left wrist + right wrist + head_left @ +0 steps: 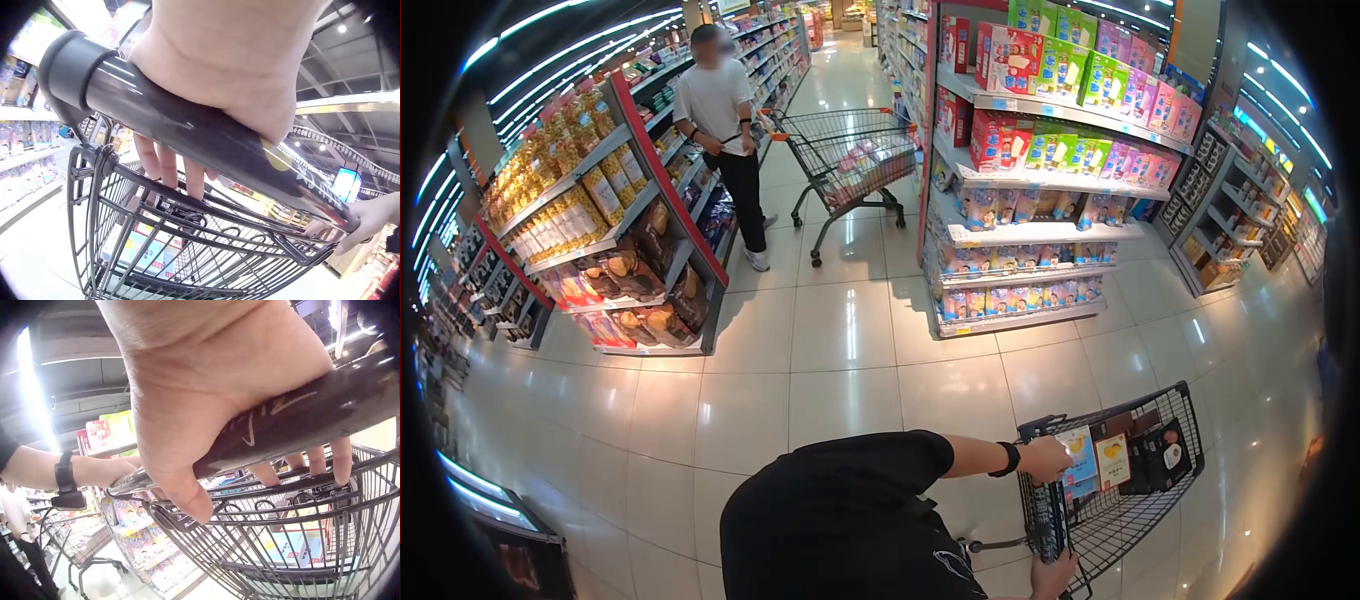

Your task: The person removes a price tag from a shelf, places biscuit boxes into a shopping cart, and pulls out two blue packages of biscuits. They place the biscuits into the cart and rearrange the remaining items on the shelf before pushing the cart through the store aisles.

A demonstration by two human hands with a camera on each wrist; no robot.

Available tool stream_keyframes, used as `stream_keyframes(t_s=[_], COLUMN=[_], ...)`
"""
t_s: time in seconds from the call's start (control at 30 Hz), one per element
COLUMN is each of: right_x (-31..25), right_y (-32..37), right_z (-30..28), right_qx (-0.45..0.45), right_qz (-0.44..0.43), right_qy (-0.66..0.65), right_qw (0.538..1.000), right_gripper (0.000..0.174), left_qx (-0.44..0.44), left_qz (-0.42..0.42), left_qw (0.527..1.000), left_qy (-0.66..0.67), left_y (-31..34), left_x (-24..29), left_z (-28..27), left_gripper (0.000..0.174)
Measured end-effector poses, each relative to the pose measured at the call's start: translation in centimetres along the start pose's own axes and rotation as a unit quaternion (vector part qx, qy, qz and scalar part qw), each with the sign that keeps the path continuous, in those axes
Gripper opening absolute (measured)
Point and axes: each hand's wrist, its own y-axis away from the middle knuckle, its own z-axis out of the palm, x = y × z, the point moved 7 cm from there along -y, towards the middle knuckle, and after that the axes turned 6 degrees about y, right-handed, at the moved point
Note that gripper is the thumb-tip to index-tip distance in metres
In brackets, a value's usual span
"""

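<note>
A black wire shopping cart (1115,535) stands at the lower right of the head view. My left hand (1045,458) lies over one end of the cart handle (169,122), its fingers wrapped down past the far side. Toward the other end, my right hand (206,412) grips the same bar, thumb below it and fingertips showing beyond. In the cart's basket lie a light-blue box (1080,456), a cream box with a yellow picture (1112,460), a black package (1168,452) and some brown packs.
Ahead on the left stands a shelf end with yellow snack bags (580,140). A shelf of red, green and purple boxes (1060,70) rises on the right. Between them, a person in a white shirt (715,105) stands beside another shopping cart (850,150) on the tiled floor (840,340).
</note>
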Motion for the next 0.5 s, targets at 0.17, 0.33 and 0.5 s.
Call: stream_keyframes(t_s=[0.17,0.33,0.5], right_x=[-1.0,-0.9,-1.1], right_y=[0.6,1.2,1.8], right_z=[-1.2,-1.4,-2.0], right_qx=[0.082,0.098,0.07], right_qz=[-0.11,-0.097,-0.094], right_qy=[-0.008,-0.001,-0.026], right_qw=[0.99,0.99,0.993], right_gripper=[0.062,0.063,0.067], left_qx=[-0.011,-0.022,-0.035], left_qz=[-0.008,-0.011,-0.026], left_qw=[1.0,1.0,0.999], left_qy=[-0.004,-0.008,-0.015], left_y=[0.3,0.5,0.4], left_x=[0.0,0.3,0.1], left_z=[-0.1,-0.2,-0.1], left_gripper=[0.02,0.021,0.02])
